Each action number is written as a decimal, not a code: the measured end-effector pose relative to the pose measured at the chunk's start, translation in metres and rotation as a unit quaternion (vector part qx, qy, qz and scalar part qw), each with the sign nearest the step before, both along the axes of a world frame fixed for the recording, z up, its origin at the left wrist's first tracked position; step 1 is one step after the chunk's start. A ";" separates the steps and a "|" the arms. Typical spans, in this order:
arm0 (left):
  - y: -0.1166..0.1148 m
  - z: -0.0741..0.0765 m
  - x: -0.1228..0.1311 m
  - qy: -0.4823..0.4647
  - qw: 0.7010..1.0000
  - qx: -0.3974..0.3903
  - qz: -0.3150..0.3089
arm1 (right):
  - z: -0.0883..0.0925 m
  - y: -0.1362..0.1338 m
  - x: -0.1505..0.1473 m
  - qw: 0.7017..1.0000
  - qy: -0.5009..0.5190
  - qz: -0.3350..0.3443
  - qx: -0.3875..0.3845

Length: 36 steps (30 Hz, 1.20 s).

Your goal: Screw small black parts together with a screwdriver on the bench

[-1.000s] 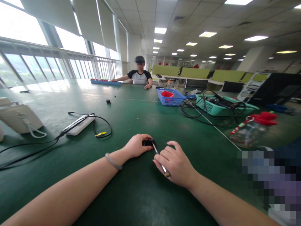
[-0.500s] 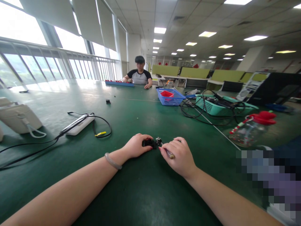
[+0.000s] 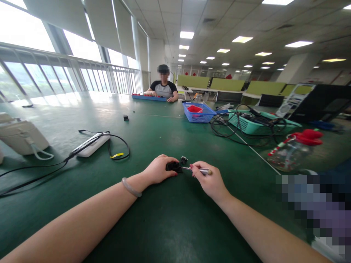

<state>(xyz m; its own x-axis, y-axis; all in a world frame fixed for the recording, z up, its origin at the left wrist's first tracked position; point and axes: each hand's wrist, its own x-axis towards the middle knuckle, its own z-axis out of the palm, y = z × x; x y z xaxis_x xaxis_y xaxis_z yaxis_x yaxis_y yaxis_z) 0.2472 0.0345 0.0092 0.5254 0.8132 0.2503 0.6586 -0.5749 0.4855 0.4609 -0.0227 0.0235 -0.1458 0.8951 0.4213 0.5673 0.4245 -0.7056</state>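
Ceiling lights (image 3: 187, 35) are seen lit above a green tabletop (image 3: 153, 223). One red container (image 3: 194, 109) is held in a blue basket (image 3: 200, 118); black cables (image 3: 256, 117) are piled in a teal basket (image 3: 253, 128), with loops draped outside. Red items (image 3: 157, 95) are contained in a long blue tray (image 3: 145, 98) before a seated person (image 3: 163, 88). A small black part (image 3: 173, 167) is gripped on the tabletop by the left hand (image 3: 159, 170). A slim tool (image 3: 204, 171) is pinched in the right hand's (image 3: 211, 182) fingers, its tip placed at the part; a dark component (image 3: 183, 159) is located just beyond.
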 end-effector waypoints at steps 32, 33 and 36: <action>-0.005 0.002 0.002 0.025 1.000 -0.006 0.000 | 0.004 -0.008 0.002 0.992 -0.010 0.031 0.122; -0.005 0.002 0.002 0.024 1.000 -0.003 -0.002 | 0.003 -0.007 0.002 0.993 -0.008 0.020 0.116; -0.005 0.002 0.002 0.023 1.000 0.007 -0.008 | 0.002 -0.005 0.001 0.997 -0.008 0.020 0.071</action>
<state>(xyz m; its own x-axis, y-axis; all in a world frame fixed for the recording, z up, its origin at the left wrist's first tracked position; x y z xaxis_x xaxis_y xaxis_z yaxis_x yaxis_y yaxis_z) 0.2489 0.0291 0.0110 0.5493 0.8015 0.2362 0.6710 -0.5916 0.4469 0.4620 -0.0273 0.0255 -0.1874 0.8204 0.5402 0.5593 0.5412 -0.6279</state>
